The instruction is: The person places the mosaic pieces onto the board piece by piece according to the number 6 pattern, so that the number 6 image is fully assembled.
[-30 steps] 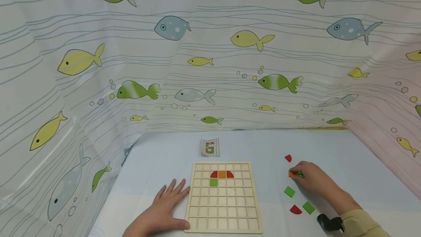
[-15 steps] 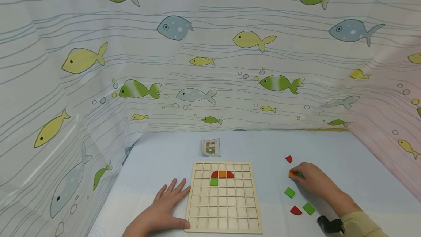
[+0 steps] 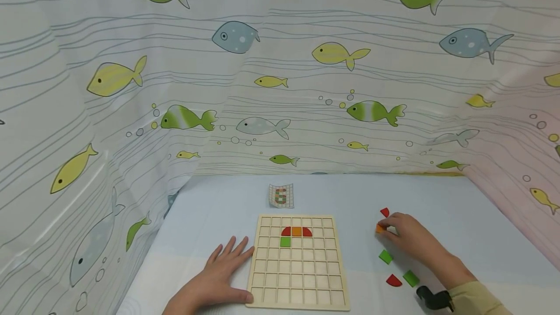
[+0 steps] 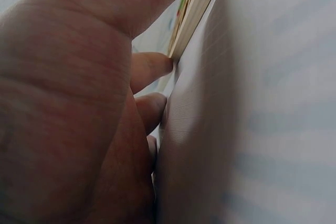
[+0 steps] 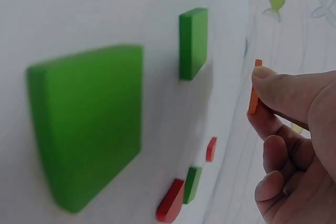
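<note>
Thumb and finger of the right hand [image 3: 411, 237] are pinching an orange tile [image 5: 253, 102], to the right of the grid board [image 3: 309, 282] and near a red piece [image 3: 385, 212]. This tile is looking light, stiff and rather smooth — in my judgement its opposite edges are offering the surest hold, because such a thin piece could slip from loose fingertips; breaking seems not likely. The left hand [image 3: 220, 276] is lying with fingers spread, touching the board's left edge. Nearer on the right, green squares [image 3: 386, 256] are lying; on the far side, a patterned paper [image 3: 281, 196] is resting.
</note>
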### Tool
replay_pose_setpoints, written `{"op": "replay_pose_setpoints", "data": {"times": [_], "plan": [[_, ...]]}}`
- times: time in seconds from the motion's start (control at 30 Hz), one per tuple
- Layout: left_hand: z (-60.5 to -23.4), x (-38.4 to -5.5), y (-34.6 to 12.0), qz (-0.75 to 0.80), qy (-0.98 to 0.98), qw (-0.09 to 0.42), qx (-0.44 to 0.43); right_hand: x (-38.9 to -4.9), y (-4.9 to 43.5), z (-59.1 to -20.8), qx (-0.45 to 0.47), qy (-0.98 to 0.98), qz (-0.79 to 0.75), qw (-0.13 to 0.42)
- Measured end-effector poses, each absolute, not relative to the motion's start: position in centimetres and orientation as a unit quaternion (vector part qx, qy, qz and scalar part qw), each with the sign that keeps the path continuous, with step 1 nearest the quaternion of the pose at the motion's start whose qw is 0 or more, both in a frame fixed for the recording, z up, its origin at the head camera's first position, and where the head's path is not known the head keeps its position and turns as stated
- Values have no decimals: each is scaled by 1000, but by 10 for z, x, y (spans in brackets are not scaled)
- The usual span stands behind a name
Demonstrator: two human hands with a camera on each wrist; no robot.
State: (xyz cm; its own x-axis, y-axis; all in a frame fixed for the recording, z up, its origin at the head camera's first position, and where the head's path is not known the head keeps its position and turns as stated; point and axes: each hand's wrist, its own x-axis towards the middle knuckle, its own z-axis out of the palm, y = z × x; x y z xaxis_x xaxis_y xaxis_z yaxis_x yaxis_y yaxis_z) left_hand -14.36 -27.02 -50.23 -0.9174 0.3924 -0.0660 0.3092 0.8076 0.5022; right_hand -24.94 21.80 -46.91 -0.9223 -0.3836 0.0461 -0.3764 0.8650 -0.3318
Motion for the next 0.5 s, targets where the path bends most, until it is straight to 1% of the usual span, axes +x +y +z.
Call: {"op": "replay_pose_setpoints", "data": {"times": [0.13, 0.33, 0.5], "plan": [[-503, -143, -271, 248, 947, 82, 187, -250, 210, -467, -206, 964, -168, 2], [-504, -144, -271, 247, 947, 81, 188, -250, 199, -463, -261, 948, -178, -36], [-503, -144, -270, 251, 947, 86, 181, -249, 189, -462, -274, 944, -181, -40]]}}
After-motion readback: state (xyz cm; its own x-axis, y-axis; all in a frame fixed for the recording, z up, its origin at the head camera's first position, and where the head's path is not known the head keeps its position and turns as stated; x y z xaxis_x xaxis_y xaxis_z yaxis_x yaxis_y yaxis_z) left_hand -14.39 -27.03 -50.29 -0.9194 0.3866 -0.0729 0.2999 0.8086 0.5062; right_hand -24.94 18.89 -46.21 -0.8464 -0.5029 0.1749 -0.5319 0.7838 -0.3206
